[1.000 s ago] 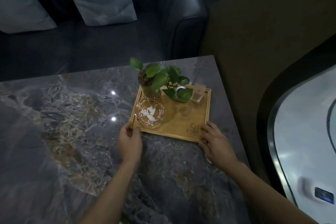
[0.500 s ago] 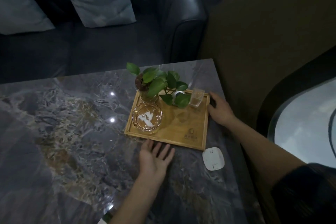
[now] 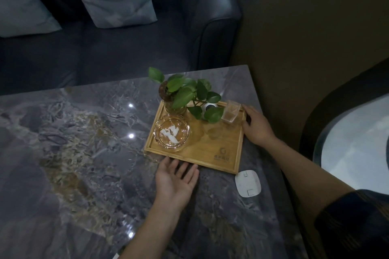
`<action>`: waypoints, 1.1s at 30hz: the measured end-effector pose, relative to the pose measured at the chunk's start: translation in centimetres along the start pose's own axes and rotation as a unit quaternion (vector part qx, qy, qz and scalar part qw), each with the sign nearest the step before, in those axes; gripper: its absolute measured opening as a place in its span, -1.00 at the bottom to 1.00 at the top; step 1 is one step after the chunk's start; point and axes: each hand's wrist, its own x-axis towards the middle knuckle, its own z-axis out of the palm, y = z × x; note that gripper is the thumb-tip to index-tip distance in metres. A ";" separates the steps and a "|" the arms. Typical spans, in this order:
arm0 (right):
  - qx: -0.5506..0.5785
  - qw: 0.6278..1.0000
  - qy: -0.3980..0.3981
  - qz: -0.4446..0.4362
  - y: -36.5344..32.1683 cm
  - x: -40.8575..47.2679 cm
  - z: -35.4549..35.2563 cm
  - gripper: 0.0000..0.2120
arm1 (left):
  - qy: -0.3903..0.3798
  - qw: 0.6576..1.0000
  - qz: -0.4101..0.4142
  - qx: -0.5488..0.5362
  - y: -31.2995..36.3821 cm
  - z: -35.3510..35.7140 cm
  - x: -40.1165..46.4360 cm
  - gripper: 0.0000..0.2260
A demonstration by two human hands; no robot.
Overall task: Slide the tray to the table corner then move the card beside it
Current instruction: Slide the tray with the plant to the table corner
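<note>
Tray (image 3: 212, 149): a wooden tray is set on the marble bench (image 3: 73, 153), near the far right corner but short of it.
On the tray: a glass ashtray (image 3: 171, 132), a potted plant (image 3: 181, 92) in a glass vessel, and a small clear container (image 3: 231, 111) are carried.
Card (image 3: 248, 183): a white rounded card is laid flat on the bench, just beside the tray's near right corner.
Left hand (image 3: 174, 183): spread open, palm up, with the fingertips (image 3: 168, 161) placed against the tray's near edge; nothing is held.
Right hand (image 3: 255, 126): laid against the tray's right rim near its far corner, fingers curved over the edge; whether the rim is truly gripped cannot be told.
</note>
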 end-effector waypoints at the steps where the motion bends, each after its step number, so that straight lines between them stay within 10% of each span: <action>1: 0.001 1.000 0.005 0.002 0.2 -0.2 0.0 -0.53 | -0.003 1.000 0.000 0.005 0.1 0.1 0.1 -0.52; 33: -0.008 0.976 0.170 0.136 1.6 -10.0 3.0 -0.54 | -0.092 0.970 0.048 0.219 2.6 4.7 1.8 -0.47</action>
